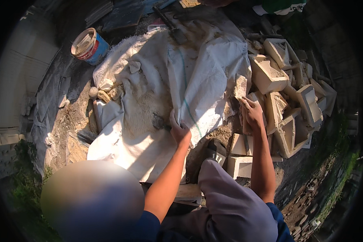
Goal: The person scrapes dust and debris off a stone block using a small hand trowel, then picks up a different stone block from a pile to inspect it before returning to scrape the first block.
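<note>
A white woven plastic sheet (207, 76) with a green stripe lies spread in front of me, dusted with sandy powder. My left hand (180, 132) grips a raised fold of it near the middle, its fingertips partly hidden. To the right, my right hand (253, 111) is closed on the lower end of a rough, pale brick piece (240, 86), which stands nearly upright at the sheet's right edge. Beside that hand rises a heap of cream-coloured hollow blocks (268, 76), many broken or tilted.
A blue and red bucket (97, 49) stands at the far left, with pale pieces inside. Several stones (105, 96) lie along the sheet's left edge. A dark flat-bladed tool (177, 35) rests on its far end. Part of another person (284, 7) shows at the top right.
</note>
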A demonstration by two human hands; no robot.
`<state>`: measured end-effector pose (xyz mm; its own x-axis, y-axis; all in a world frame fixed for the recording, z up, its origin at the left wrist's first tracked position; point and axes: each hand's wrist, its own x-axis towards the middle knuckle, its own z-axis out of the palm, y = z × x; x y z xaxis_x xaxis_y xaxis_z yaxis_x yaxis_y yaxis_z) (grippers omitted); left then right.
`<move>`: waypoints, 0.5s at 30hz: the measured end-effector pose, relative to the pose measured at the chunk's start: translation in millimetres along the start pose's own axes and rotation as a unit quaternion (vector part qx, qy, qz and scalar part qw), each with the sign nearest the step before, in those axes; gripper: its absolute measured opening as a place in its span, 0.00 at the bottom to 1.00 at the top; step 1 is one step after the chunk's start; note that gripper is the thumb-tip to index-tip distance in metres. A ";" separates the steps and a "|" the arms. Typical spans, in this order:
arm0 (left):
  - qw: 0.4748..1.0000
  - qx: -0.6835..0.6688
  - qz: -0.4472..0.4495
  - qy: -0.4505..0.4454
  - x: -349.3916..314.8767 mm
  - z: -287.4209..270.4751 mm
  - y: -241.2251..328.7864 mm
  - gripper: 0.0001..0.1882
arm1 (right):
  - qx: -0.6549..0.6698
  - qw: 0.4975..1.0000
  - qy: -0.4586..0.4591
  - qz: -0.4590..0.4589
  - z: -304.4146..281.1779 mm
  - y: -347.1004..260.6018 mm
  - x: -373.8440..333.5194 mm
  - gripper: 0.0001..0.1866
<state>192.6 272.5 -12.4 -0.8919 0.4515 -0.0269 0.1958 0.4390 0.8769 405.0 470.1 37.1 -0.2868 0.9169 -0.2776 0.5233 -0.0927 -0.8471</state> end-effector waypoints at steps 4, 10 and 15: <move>0.995 -0.002 -0.037 -0.088 -6.7 -4.0 -0.6 0.32 | 0.107 0.994 0.011 0.017 -8.0 -4.0 -14.5 0.20; 0.984 0.035 -0.032 -0.169 -14.4 43.3 -16.5 0.31 | 0.073 0.996 -0.044 -0.027 35.1 -73.2 -25.6 0.20; 0.920 0.074 -0.178 -0.342 -7.0 29.9 -4.0 0.29 | -0.038 0.987 -0.148 -0.043 107.4 -143.1 -47.3 0.20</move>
<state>210.2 290.8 -30.0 -0.4546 0.6201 -0.6394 0.0409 0.7316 0.6805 257.5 398.3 122.8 -0.5495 0.7650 -0.3359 0.5419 0.0204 -0.8402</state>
